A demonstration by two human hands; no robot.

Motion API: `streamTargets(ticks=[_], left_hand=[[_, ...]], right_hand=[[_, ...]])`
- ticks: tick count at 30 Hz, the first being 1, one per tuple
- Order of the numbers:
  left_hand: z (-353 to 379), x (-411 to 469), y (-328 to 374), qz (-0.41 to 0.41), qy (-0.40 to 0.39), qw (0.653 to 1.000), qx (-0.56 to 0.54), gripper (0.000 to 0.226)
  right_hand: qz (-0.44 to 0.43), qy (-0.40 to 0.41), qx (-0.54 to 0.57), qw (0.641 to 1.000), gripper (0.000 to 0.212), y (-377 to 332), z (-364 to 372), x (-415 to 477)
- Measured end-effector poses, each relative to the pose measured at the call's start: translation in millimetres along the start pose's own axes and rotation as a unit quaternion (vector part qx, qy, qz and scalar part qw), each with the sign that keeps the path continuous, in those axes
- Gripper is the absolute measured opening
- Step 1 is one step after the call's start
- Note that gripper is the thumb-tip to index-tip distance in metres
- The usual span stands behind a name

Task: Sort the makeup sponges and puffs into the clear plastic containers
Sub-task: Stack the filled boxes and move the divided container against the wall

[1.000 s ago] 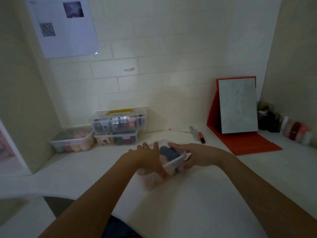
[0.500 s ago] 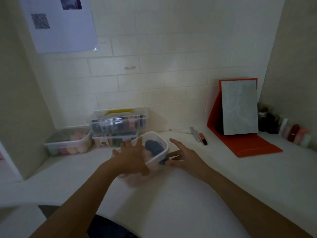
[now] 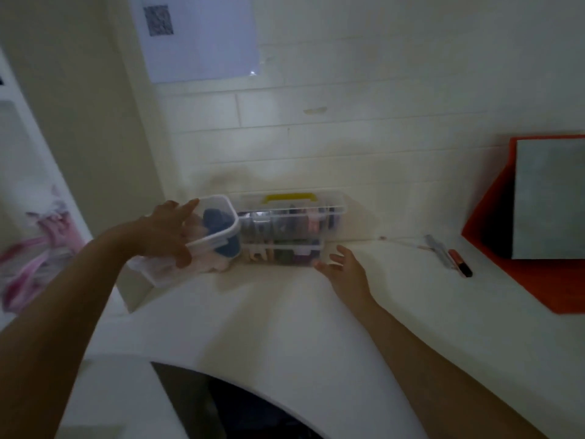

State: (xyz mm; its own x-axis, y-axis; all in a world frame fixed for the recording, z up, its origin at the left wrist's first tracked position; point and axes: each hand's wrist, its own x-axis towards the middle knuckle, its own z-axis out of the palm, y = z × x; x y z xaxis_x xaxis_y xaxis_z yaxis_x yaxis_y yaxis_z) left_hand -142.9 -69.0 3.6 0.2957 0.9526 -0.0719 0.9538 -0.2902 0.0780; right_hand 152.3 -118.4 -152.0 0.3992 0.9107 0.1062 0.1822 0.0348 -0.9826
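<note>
My left hand [image 3: 169, 232] grips the near rim of a clear plastic container [image 3: 218, 240], thumb under the edge and fingers over the top. The container is lifted and tilted at the back left of the white counter. A dark blue puff [image 3: 218, 221] and pale pink sponges [image 3: 215, 263] show inside it. My right hand [image 3: 343, 269] hovers open above the counter, fingers spread, just right of the stacked clear organizer [image 3: 292, 229]. It touches nothing. The second sponge box seen earlier is hidden behind the held container.
The organizer has a yellow handle [image 3: 291, 197] and stands against the tiled wall. Pens and a red lipstick [image 3: 460, 266] lie to the right. A red-backed mirror [image 3: 547, 198] stands at far right. A wall corner [image 3: 95, 137] bounds the left.
My left hand has carried the container left and back toward the wall, beside the organizer. My right hand let go of it and now hangs open. The camera turned left.
</note>
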Motion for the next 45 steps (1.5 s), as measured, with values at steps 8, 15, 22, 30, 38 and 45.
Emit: streamTargets(ticks=[8, 15, 22, 30, 38, 45], left_hand=[[-12, 49, -26, -0.011, -0.037, 0.996, 0.085, 0.128], [-20, 86, -30, 0.019, -0.094, 0.992, 0.083, 0.129], [-8, 106, -41, 0.057, -0.077, 0.99, 0.105, 0.106], [18, 108, -50, 0.07, 0.041, 0.99, 0.114, 0.101], [55, 54, 31, 0.172, 0.402, 0.884, -0.165, 0.027], [97, 75, 78, 0.165, 0.192, 0.957, -0.139, 0.034]], right_hand=[[-0.067, 0.029, -0.06, 0.996, 0.028, 5, 15, 27], [-0.059, 0.011, -0.039, 0.997, 0.025, 6, 8, 38], [0.062, -0.082, 0.174, 0.979, 0.031, -16, -7, 52], [0.096, -0.002, 0.224, 0.97, 0.021, -53, -5, 71], [0.073, 0.089, 0.265, 0.957, 0.028, -51, -32, 55], [0.111, 0.175, 0.299, 0.932, 0.03, -23, -80, 22]])
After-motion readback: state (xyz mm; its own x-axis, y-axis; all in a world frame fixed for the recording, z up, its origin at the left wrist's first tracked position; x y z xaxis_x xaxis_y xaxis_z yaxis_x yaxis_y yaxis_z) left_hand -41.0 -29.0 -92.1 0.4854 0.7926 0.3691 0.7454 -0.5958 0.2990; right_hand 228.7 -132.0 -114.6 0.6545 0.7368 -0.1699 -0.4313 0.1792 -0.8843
